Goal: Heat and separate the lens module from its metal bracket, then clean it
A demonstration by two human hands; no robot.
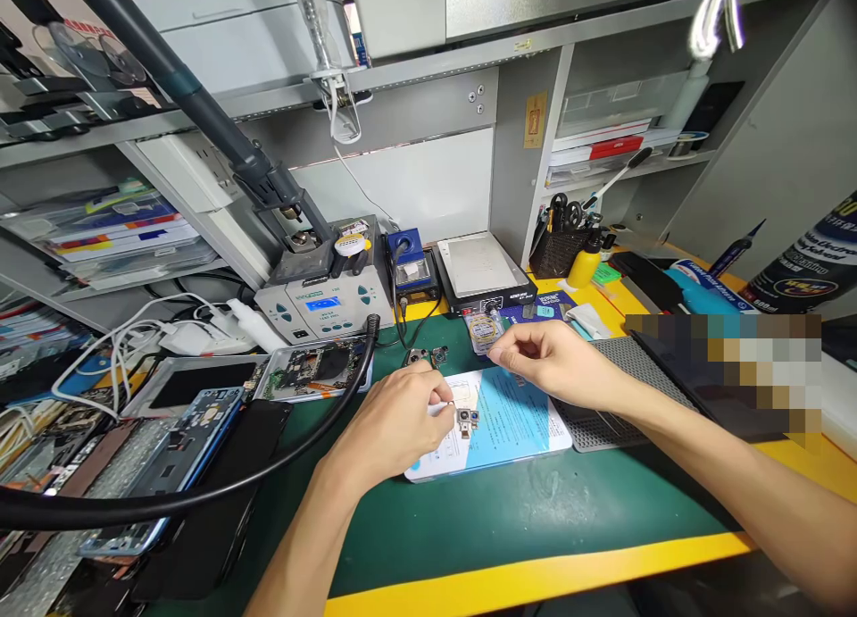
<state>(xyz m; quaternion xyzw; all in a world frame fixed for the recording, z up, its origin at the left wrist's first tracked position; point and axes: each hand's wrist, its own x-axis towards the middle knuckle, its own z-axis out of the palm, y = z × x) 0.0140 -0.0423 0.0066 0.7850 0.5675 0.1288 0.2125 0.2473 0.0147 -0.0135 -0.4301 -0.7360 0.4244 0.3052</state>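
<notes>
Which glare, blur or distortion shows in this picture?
Head view: mosaic blocks at right, by the perforated mat; bright glare on the hanging strip, top right; slanting upper shelf, suggesting a wide lens; left hand and right hand fairly sharp, no obvious motion blur.

left hand [408, 412]: bare, slim-fingered | left forearm [321, 514]: bare, slender, narrowing toward the hand, cropped at near edge | right hand [553, 362]: bare, slim-fingered | right forearm [703, 452]: bare, smooth, widening toward near right corner
</notes>
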